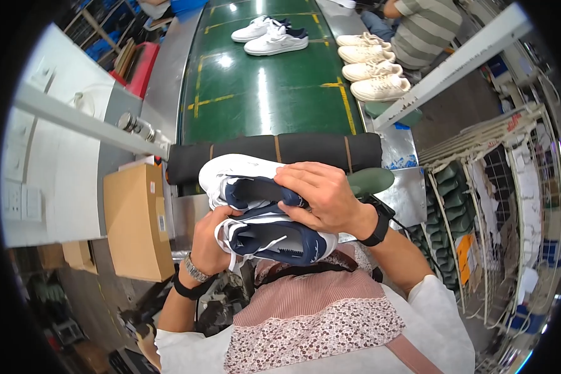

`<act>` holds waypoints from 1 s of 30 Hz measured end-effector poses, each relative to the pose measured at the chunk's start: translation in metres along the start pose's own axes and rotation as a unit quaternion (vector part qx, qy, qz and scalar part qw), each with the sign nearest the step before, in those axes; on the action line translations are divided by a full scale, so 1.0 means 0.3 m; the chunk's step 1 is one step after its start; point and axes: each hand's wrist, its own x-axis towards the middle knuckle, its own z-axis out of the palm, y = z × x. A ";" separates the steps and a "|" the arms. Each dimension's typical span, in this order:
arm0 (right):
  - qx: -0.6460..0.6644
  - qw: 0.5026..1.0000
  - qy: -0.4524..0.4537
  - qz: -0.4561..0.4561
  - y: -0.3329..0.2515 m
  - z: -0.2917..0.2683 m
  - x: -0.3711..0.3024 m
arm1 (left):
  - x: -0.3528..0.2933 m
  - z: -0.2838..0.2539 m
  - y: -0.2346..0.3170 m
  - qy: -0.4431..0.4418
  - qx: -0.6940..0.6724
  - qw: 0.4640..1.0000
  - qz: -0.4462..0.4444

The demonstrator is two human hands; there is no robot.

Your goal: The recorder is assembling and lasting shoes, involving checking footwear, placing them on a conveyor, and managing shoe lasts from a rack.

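A pair of white sneakers with navy lining is held side by side at the near end of the conveyor. My right hand grips the heel collar of the farther sneaker, thumb toward the gap between the two. My left hand is closed at the front of the pair, its thumb between the shoes and its other fingers hidden below. The nearer sneaker shows its open mouth, with loose white laces over it. Just right of my right hand is a dark green, rounded, shoe-form-like piece.
A green conveyor belt runs ahead past a black roller, carrying white sneakers. Cream sneakers line its right ledge, beside a seated person. A cardboard box stands left; a wire rack stands right. White posts flank the belt.
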 end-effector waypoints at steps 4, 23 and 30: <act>-0.019 0.999 0.020 0.034 -0.013 -0.072 0.012 | 0.080 -0.019 0.034 -0.015 -0.037 0.999 0.025; 0.079 0.947 0.209 0.230 0.193 -0.003 -0.099 | 0.599 -0.023 -0.128 -0.087 0.056 0.993 0.057; -0.139 0.930 -0.188 0.285 0.236 0.229 -0.431 | 0.935 0.165 -0.329 -0.027 0.203 0.973 0.105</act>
